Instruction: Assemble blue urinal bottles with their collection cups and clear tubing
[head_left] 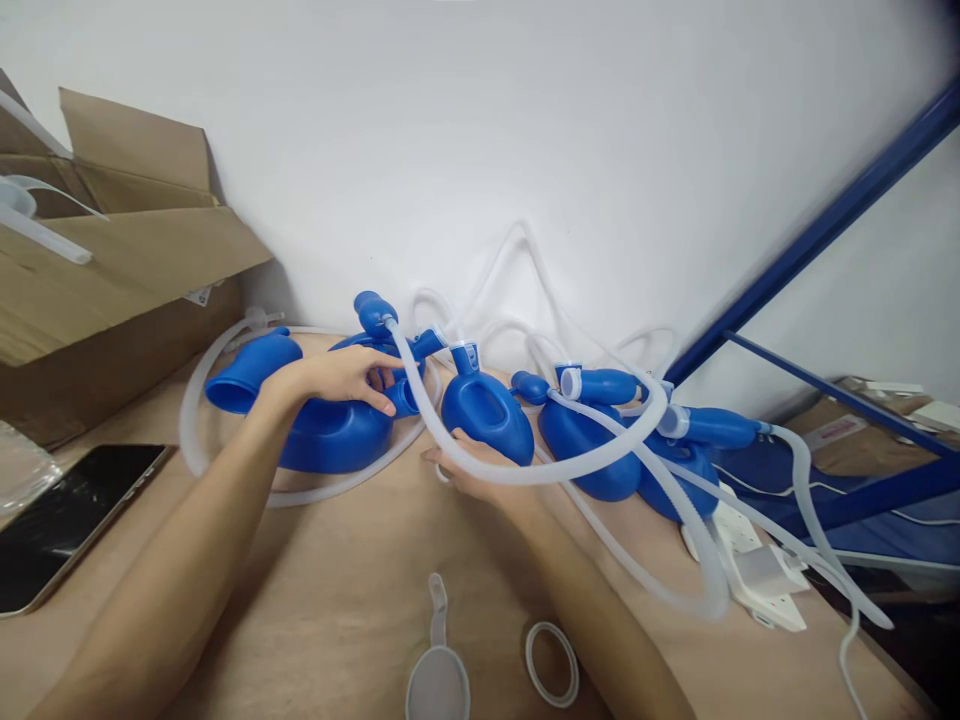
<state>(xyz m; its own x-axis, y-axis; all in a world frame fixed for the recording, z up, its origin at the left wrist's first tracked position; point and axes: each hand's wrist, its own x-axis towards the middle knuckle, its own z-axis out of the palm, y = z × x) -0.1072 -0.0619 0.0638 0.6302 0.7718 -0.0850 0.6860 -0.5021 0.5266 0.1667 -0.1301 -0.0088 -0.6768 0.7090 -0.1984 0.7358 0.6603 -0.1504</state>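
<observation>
Blue silicone masks with clear tubing on a brown worktop (352, 590).

The left hand (341, 380) rests on the widest blue mask (330, 430); to that mask's right, the right hand (472, 472) cups a smaller blue mask (487, 410) under a looping clear tube (600, 455). A phone (67, 520) lies left, and a clear ring (551, 663) nearer the viewer.

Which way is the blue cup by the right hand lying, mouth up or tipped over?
Mouth up. The blue cup rests on the table with its oval hollow facing the camera, neck toward the wall, just above the right hand.

Bare tabletop (337, 590) near; tangled tubing (600, 440) crowding blue bulbs (487, 410) beyond.
</observation>
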